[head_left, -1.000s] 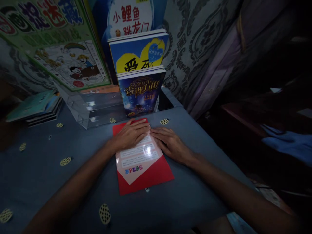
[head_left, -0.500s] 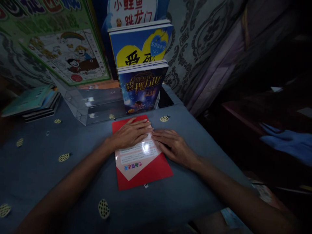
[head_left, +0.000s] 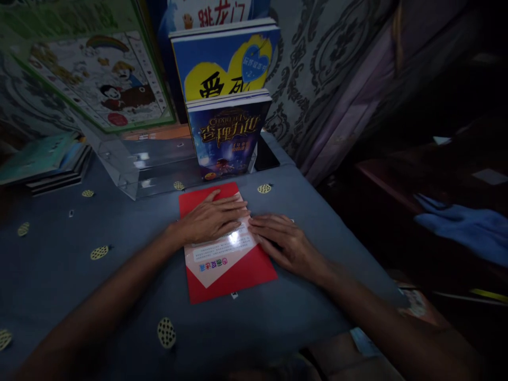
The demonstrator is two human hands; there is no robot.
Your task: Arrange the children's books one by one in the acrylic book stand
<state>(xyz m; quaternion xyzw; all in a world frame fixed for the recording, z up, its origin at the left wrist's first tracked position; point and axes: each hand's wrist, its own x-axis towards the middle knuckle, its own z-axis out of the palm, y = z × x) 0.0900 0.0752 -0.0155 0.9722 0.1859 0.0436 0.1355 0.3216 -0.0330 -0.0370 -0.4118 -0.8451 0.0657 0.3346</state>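
Observation:
A glossy red sheet (head_left: 238,283) lies on the cloth-covered table, part of it folded over so that a pale pink printed side (head_left: 210,272) shows with Chinese text, upside down to me. My left hand (head_left: 212,218) rests flat across its upper half, fingers stretched to the right and the thumb apart. At the sheet's right edge, my right hand (head_left: 286,243) lies with its fingers extended and close together, the tips touching the folded edge near my left fingertips. Neither hand grasps anything that I can see. The paper beneath my left palm is hidden.
Books, among them a dark blue one (head_left: 226,140), stand in a clear acrylic rack (head_left: 127,180) behind the sheet. A dark flat object (head_left: 265,154) lies beside it. A stack of thin books (head_left: 51,159) sits at left, and blue gloves or cloth (head_left: 464,225) at right.
The whole view has shifted slightly, so things appear a little higher and further left. My left hand seems to lie a bit flatter, its thumb spread wider; the sheet stays as it was.

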